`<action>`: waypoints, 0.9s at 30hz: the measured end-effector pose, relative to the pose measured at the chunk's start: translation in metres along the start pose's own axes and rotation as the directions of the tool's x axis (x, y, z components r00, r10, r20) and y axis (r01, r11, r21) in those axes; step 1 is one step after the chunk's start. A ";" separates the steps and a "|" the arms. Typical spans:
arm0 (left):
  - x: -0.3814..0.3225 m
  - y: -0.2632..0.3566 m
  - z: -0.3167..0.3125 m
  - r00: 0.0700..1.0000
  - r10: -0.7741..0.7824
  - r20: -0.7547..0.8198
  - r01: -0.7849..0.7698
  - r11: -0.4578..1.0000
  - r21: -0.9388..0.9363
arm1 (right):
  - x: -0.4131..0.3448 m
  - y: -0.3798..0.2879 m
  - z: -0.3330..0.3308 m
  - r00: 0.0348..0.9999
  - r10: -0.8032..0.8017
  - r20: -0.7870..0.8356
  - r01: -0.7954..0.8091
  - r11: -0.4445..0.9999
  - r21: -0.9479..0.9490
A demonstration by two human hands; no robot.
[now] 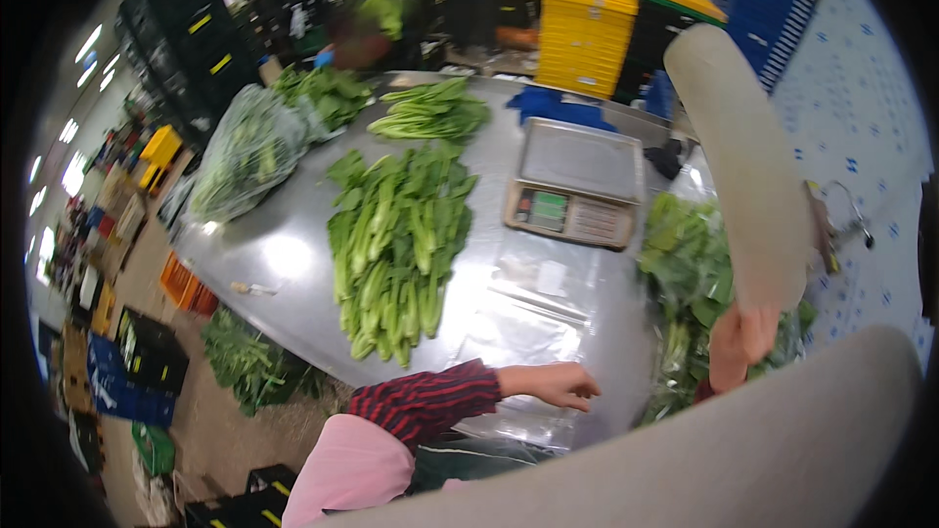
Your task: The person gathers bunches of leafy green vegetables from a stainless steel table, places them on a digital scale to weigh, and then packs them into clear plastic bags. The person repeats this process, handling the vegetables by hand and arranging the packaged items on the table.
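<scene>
My left hand (552, 386) hangs over the stacked clear plastic bags (524, 330) near the table's front edge. Its fingers are loosely curled with a gap between them, and nothing shows in them. At the right, my right hand (739, 345) is by the bagged leafy greens (682, 271). A blurred beige shape (741, 169) close to the camera covers part of that hand, so its grip is hidden. Left of the bags lies a spread pile of leafy green stalks (396, 249), cut ends towards me. Beyond the bags stands a digital scale (576, 180) with a bare pan.
Another bunch of greens (433, 110) and a filled plastic bag (253, 150) lie on the steel table (293, 257). A blue cloth (561, 106) is behind the scale. Yellow crates (587, 22) stand beyond; a person (367, 11) is at the far side. Another beige shape (697, 447) blocks the lower right.
</scene>
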State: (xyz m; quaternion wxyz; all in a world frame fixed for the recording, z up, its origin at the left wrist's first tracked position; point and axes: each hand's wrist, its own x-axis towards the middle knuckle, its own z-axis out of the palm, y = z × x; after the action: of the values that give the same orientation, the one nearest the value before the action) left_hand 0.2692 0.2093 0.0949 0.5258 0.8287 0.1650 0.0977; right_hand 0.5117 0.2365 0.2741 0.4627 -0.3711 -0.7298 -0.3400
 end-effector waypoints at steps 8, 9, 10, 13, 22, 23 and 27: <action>-0.293 -0.020 -0.040 0.269 -0.498 -0.824 0.461 0.818 -0.344 | 0.018 -0.039 0.292 0.990 0.000 0.141 -0.011 0.997 0.078; -0.313 -0.024 -0.048 0.120 -0.503 -0.856 0.482 0.783 -0.393 | 0.001 -0.033 0.318 0.979 0.027 0.204 -0.038 0.998 0.048; -0.329 -0.031 -0.061 0.043 -0.448 -0.893 0.514 0.777 -0.365 | -0.016 -0.030 0.341 0.963 0.061 0.263 -0.067 0.998 0.015; -0.348 -0.064 -0.123 -0.080 -0.237 -0.968 0.621 0.748 -0.235 | -0.076 -0.024 0.379 0.883 0.105 0.457 -0.118 0.993 0.000; -0.311 -0.199 -0.277 0.163 -0.318 -0.934 0.962 0.263 0.078 | -0.060 -0.187 0.348 0.759 0.315 0.571 -0.627 0.590 0.509; -0.309 -0.213 -0.279 0.164 -0.364 -0.917 0.968 0.238 0.079 | -0.045 -0.238 0.343 0.551 0.223 0.804 -0.810 0.376 0.450; -0.323 -0.241 -0.294 0.106 -0.430 -0.897 0.965 0.262 -0.011 | -0.071 -0.342 0.402 0.511 -0.128 0.850 -0.476 0.781 0.404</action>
State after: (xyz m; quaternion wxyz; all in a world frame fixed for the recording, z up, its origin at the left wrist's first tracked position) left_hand -0.1701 0.4289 0.0067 0.0723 0.5974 0.7935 0.0909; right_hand 0.0701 0.3887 0.0188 0.1758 -0.3985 -0.8817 0.1812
